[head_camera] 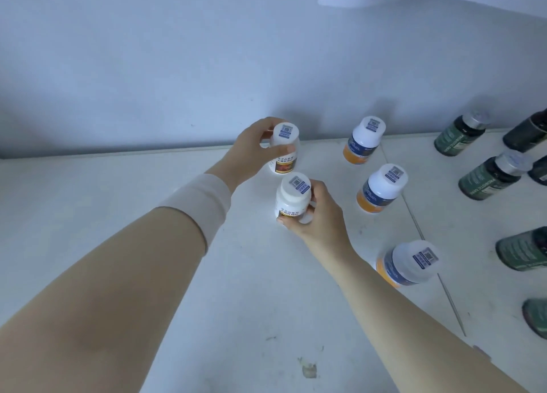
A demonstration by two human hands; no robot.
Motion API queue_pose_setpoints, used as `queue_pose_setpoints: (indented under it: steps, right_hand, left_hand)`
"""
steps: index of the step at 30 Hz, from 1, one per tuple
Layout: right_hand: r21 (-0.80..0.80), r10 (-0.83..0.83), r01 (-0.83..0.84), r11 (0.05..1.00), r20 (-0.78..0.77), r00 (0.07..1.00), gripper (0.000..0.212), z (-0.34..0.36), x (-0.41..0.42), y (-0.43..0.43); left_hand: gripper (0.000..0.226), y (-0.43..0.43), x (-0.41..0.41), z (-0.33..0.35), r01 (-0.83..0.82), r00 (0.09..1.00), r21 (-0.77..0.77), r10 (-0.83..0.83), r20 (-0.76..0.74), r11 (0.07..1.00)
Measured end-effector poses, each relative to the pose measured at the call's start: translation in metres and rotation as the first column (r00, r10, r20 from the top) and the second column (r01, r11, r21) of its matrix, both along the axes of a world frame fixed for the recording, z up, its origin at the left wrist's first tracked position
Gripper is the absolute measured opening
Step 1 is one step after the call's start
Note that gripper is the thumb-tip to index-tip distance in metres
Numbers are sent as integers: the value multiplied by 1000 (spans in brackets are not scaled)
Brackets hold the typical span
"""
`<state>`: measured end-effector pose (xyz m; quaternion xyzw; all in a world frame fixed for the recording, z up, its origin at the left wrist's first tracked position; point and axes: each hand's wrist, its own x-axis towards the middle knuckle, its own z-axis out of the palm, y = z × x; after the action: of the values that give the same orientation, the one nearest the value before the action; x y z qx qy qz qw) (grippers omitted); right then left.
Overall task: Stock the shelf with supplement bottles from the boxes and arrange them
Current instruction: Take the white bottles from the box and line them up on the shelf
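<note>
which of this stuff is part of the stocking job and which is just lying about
In the job: left hand gripping the rear white bottle; right hand gripping the front white bottle; orange bottles; green bottles; shelf.
Just there: back wall; small stain.

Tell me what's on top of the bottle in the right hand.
A small code sticker lies on the white cap of the front bottle, print unreadable. Fingers of the right hand cover the lower label.
</note>
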<state>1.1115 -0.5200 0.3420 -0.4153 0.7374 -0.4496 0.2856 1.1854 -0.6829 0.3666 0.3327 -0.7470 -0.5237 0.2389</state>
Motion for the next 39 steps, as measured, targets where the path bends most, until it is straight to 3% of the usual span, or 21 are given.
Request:
queue_pose_setpoints:
  steps: [6,10,13,16,19,21,24,28,39]
  right_hand:
    - [12,19,-18,1000,-15,1000,59,-3,-1,-2]
    - [83,91,-87,993,-52,995,63,0,-4,0]
    - [100,108,-99,990,-88,990,83,7,-3,6]
    - [59,74,-64,996,-190,979,90,29,-3,19]
    - [94,110,-82,992,-353,929,83,63,-6,36]
    - [165,191,-127,978,-465,865,80,88,-7,50]
    - [298,355,-211,931,-607,711,79,126,2,78]
    - [371,446,-251,894,-696,562,80,164,29,128]
    - [400,582,-444,802,-690,430,83,192,161,243]
  left_hand:
    - [39,7,-2,0,-44,999,-4,44,-2,999]
    - [64,13,5,5,-47,997,12,46,67,999]
    - [73,15,21,21,-117,986,-80,126,113,990]
    - [68,22,45,45,-116,951,-306,195,239,945]
    - [61,39,72,75,69,830,-528,245,501,846]
    - [63,62,90,97,230,690,-567,278,668,791]
    - [67,111,112,125,332,541,-571,345,767,751]
    - [68,197,147,154,280,481,-576,407,777,768]
    - [72,398,299,179,4,258,-535,516,817,845]
